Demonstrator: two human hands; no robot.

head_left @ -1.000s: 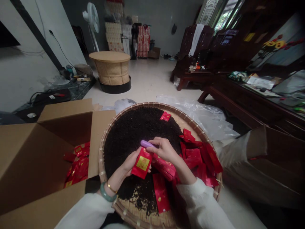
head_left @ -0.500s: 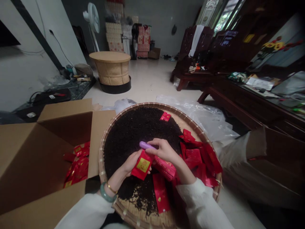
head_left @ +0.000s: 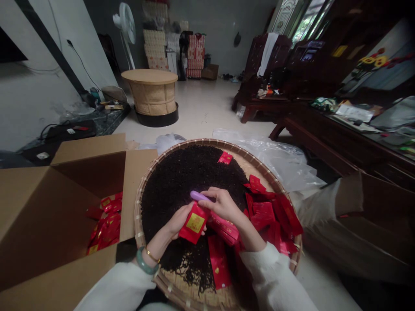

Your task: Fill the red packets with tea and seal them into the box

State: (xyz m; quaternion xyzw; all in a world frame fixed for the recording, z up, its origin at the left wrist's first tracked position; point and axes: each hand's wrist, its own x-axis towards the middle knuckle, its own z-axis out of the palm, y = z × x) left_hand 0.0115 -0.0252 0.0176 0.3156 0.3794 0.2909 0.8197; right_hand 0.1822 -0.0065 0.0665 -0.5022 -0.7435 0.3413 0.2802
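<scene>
Woven tray [head_left: 138, 211], dark leaves [head_left: 175, 181] along its left edge: above centre, my left hand [head_left: 177, 222] holds a red packet [head_left: 194, 225]; my right hand [head_left: 223, 204] grips a purple tool [head_left: 197, 196] at the packet's top.

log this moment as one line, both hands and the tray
left hand: holds red packet; right hand: holds purple tool at packet's upper edge; woven tray: dark shreds, more red packets

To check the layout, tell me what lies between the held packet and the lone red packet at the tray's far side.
In the head view: the purple tool and the right hand, then dark loose leaves reaching the lone red packet.
</scene>
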